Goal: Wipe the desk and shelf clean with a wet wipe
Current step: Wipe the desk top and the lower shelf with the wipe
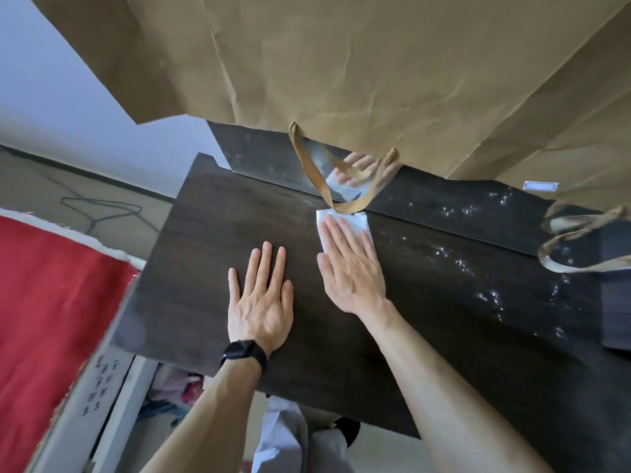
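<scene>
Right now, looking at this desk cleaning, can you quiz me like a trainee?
1. True or false: the left hand presses the wet wipe.
2. On which side of the desk do white specks lie: A left, B right?
3. Fill in: the brown things with handles are paper ___.
Key: 1 false, the right hand does; 2 B; 3 bags.

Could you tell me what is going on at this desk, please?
A person is wiping the dark desk. The right hand presses a white wet wipe flat near the back edge, under a brown paper bag and its dangling handle. The left hand rests flat beside it. The desk's right side shows white specks.
</scene>
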`<state>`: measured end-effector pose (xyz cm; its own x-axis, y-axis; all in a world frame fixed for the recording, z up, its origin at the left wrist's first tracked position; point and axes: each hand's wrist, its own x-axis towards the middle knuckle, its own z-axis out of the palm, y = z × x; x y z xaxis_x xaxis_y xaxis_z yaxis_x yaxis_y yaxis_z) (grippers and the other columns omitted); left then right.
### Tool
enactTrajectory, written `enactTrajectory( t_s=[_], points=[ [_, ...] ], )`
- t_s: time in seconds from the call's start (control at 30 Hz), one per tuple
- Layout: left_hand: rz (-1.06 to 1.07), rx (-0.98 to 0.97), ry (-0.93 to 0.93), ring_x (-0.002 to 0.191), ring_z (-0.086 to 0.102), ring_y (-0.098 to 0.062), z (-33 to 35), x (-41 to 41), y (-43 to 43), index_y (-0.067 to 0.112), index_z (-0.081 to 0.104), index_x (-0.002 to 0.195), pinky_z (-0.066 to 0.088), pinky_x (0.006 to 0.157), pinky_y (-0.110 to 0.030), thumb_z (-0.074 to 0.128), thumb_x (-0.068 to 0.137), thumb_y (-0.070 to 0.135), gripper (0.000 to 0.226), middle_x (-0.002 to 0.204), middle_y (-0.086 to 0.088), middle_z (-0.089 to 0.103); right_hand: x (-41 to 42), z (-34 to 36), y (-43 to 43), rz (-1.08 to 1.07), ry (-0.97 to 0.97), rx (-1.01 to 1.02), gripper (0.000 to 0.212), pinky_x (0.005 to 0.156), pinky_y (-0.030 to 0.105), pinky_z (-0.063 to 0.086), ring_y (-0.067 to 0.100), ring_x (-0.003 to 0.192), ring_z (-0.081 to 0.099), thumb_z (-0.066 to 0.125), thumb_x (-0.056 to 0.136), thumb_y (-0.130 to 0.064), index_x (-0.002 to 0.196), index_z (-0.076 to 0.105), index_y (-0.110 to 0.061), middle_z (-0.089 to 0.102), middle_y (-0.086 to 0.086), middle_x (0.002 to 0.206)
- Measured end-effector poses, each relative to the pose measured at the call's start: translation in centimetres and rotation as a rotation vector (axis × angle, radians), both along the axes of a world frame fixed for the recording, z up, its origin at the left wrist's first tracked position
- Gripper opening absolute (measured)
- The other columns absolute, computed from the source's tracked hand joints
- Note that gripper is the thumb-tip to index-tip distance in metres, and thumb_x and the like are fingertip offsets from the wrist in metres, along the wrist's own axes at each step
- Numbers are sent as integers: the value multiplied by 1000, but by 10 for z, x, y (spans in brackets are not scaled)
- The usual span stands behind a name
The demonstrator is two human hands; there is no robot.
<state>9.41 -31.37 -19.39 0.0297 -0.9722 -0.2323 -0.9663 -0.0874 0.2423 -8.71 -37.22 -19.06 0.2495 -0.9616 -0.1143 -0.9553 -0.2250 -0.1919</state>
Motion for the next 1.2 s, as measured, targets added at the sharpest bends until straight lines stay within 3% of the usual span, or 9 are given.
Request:
enactTrajectory(
  t_s=[0.2, 0.3, 0.37, 0.5, 0.67, 0.83, 1.07, 1.2],
  points=[
    [-4, 38, 3, 152, -17, -10, 2, 1, -1, 34, -6, 158, -2, 123, -51, 8, 101, 46, 60, 165, 11, -15, -119, 2, 39, -518, 103, 26, 60, 119, 51, 19, 19, 151, 5, 14, 102, -41, 157, 5, -18, 6, 3, 164],
    [2, 34, 9, 152, -16, -10, 0, 0, -2, 34, -6, 158, -2, 123, -52, 9, 101, 47, 60, 165, 10, -13, -125, 7, 40, -712, 65, 59, 65, 119, 55, 17, 22, 151, 9, 8, 98, -46, 157, 8, -16, 10, 6, 164],
    [-2, 17, 8, 152, -13, -11, 0, -1, -2, 34, -4, 158, 0, 123, -52, 11, 102, 46, 60, 166, 9, -10, -92, 10, 38, -681, 35, 33, 66, 119, 55, 14, 22, 151, 9, 11, 99, -47, 156, 10, -16, 10, 5, 164],
    [0, 23, -1, 152, -14, -10, 2, 0, -1, 34, -5, 158, 0, 124, -52, 9, 101, 46, 59, 166, 9, -11, -6, 5, 32, -282, 11, 9, 61, 122, 47, 4, 16, 151, -4, 15, 103, -46, 157, 1, -20, -1, -1, 164],
    [-3, 10, -26, 153, -12, -10, 2, -1, 0, 35, -3, 158, 1, 124, -50, 7, 101, 47, 60, 166, 10, -11, -8, 1, 14, 52, -19, -13, 58, 121, 47, 12, 12, 151, 0, 19, 104, -43, 156, 12, -19, 9, -4, 164],
    [12, 9, -53, 153, -8, -10, 1, -3, 3, 34, 1, 159, 1, 124, -49, 12, 98, 50, 64, 166, 11, -9, -107, -3, 36, -101, 5, -80, 57, 122, 44, 12, 13, 151, 10, 26, 103, -41, 155, 20, -20, 19, -3, 162],
    [96, 32, -61, 154, -6, -15, 2, -36, 6, 26, 3, 160, 2, 124, -52, 25, 103, 43, 63, 166, 8, -10, -231, -4, 73, -324, 75, -92, 58, 120, 46, 18, 16, 151, 10, 23, 103, -40, 156, 14, -19, 14, -1, 164],
    [-58, 20, -21, 152, -12, -11, 5, -109, 3, 26, -4, 159, -3, 124, -48, 11, 96, 49, 68, 165, 9, -13, -268, -3, 83, -469, 96, -46, 58, 119, 49, 20, 20, 150, 16, 18, 103, -43, 156, 13, -19, 18, 0, 163]
  ],
)
